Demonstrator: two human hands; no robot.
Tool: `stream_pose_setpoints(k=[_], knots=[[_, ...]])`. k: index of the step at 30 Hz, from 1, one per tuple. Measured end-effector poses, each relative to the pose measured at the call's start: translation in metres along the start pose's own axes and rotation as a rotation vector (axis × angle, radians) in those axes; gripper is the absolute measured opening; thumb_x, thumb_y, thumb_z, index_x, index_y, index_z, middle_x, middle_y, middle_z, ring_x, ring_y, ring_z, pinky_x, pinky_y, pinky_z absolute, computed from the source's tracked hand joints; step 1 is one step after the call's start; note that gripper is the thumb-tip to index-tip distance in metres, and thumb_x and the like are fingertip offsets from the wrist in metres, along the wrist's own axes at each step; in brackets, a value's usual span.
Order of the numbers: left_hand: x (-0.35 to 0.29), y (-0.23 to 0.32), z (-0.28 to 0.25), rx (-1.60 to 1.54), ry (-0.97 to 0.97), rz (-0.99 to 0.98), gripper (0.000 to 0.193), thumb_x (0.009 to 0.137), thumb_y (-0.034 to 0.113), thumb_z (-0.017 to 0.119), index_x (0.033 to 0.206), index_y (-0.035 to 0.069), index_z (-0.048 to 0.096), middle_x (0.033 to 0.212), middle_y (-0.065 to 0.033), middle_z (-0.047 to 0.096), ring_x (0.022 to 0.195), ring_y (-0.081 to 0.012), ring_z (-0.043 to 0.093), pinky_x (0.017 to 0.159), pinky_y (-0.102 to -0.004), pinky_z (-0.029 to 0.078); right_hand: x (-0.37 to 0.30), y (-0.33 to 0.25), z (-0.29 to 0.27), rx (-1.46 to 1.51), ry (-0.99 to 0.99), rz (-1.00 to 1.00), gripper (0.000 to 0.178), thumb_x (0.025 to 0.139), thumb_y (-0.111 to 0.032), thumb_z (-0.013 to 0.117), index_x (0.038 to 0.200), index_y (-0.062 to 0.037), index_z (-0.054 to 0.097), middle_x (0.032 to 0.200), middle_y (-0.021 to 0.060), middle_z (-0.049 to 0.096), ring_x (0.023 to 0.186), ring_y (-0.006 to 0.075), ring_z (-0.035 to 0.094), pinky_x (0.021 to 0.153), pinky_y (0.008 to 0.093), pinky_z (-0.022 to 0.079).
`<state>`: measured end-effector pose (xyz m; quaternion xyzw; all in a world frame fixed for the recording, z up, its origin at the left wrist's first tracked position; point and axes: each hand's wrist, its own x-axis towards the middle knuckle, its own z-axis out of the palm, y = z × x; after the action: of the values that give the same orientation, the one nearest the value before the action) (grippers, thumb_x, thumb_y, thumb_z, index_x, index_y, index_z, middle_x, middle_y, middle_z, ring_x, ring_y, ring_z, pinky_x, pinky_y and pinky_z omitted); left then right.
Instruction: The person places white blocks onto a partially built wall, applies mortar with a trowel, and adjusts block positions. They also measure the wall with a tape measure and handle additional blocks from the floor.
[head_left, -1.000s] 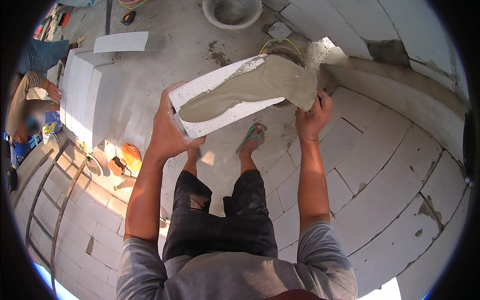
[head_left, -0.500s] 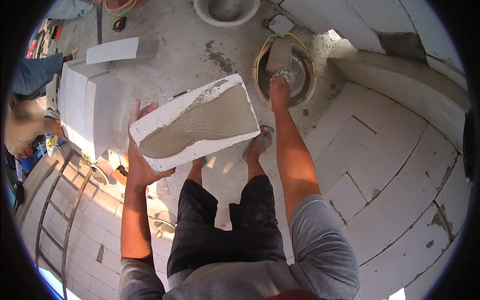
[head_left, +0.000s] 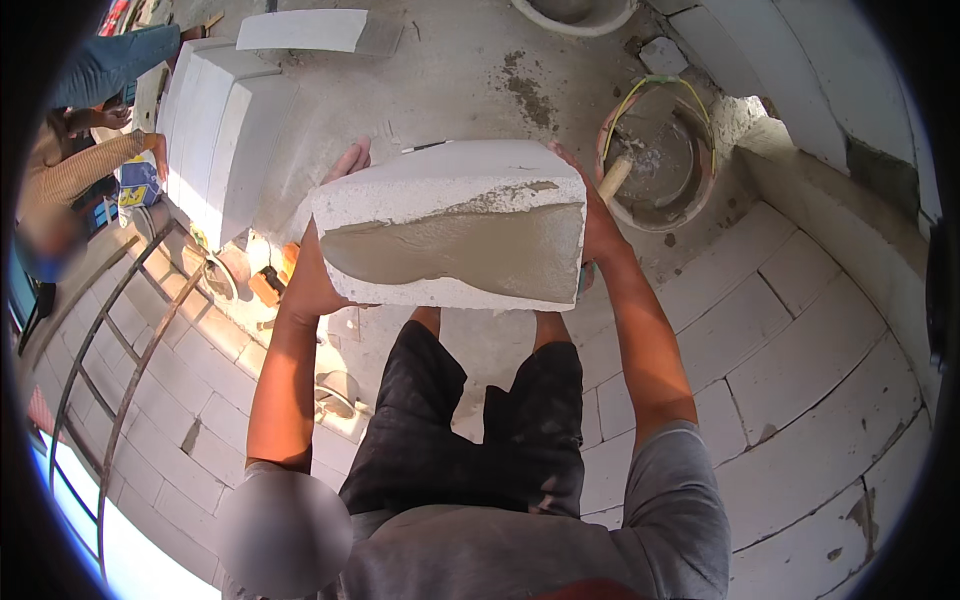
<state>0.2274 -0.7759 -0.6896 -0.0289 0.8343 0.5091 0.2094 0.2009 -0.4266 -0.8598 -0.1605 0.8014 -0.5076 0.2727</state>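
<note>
A white lightweight concrete block (head_left: 450, 160) is held up between my two hands in front of my legs. Grey wet mortar (head_left: 450, 245) coats the face turned up toward me, with white margins around it. My left hand (head_left: 312, 270) grips the block's left end, its fingertips showing past the far corner and the thumb below. Around the right end wraps my right hand (head_left: 598, 220), partly hidden by the block. Just beyond it, a wooden tool handle (head_left: 615, 178) leans out of a round mortar bucket (head_left: 700, 200) with a yellow-green bail; the tool's other end is in the bucket.
White blocks (head_left: 215, 130) stand stacked at left, and another block (head_left: 300, 30) lies beyond them. A co-worker's arm (head_left: 90, 170) reaches beside the stack. A rusty ladder-like metal frame (head_left: 130, 350) leans at lower left. A pale basin (head_left: 600, 27) sits far off; a block wall (head_left: 800, 330) runs along the right.
My right hand has let go of the tool in the bucket and taken the block's right end. The block has levelled and shifted right in the view, its far side now showing.
</note>
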Motion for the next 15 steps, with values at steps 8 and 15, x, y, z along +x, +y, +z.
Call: stream_pose_setpoints(k=[8,15], knots=[[0.001,-0.026,0.012,-0.499,0.094,0.074,0.158,0.046,0.042,0.103,0.168,0.011,0.006,0.164,-0.0161,0.032,0.150,-0.0282,0.034,0.123,-0.0437,0.029,0.036,0.063,0.062,0.349,-0.046,0.109,0.103,0.076,-0.037,0.087,0.152,-0.0013,0.028,0.149,0.0244,0.043,0.139,0.0414,0.046,0.117,0.0436,0.038],[-0.015,0.004,0.000,-0.530,0.014,0.186,0.136,0.066,0.049,0.094,0.165,0.002,0.013,0.155,-0.0163,0.042,0.140,-0.0283,0.046,0.118,-0.0435,0.041,-0.037,-0.044,0.050,-0.155,0.201,-0.161,0.094,0.071,-0.022,0.091,0.139,0.0032,0.031,0.125,0.0272,0.051,0.118,0.0472,0.053,0.104,0.0493,0.044]])
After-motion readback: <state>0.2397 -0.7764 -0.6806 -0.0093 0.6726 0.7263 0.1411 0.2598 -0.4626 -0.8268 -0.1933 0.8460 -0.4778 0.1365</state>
